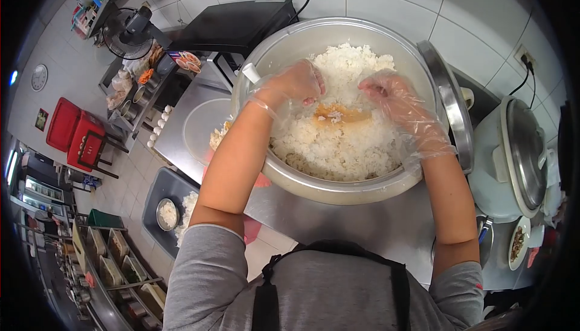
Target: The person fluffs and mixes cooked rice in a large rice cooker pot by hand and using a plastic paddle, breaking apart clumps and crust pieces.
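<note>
A wide metal pot (pixel 344 193) holds a mound of white cooked rice (pixel 338 147), with a brownish patch (pixel 341 115) near its middle. Both my hands wear clear plastic gloves and are over the rice inside the pot. My left hand (pixel 300 83) is on the left side, fingers curled in; what they hold, if anything, is hidden. Across from it, my right hand (pixel 389 91) has its fingers bent together, and I cannot make out whether rice is in them. A white handle (pixel 251 73) leans on the pot's left rim.
A metal lid (pixel 447 101) leans against the pot's right side, beside a large rice cooker (pixel 507 156). Left of the pot are a clear round lid (pixel 202 128) and several eggs (pixel 158 127). Lower left, a grey tub (pixel 158 189) contains rice and a bowl. A plate of food (pixel 518 243) lies at right.
</note>
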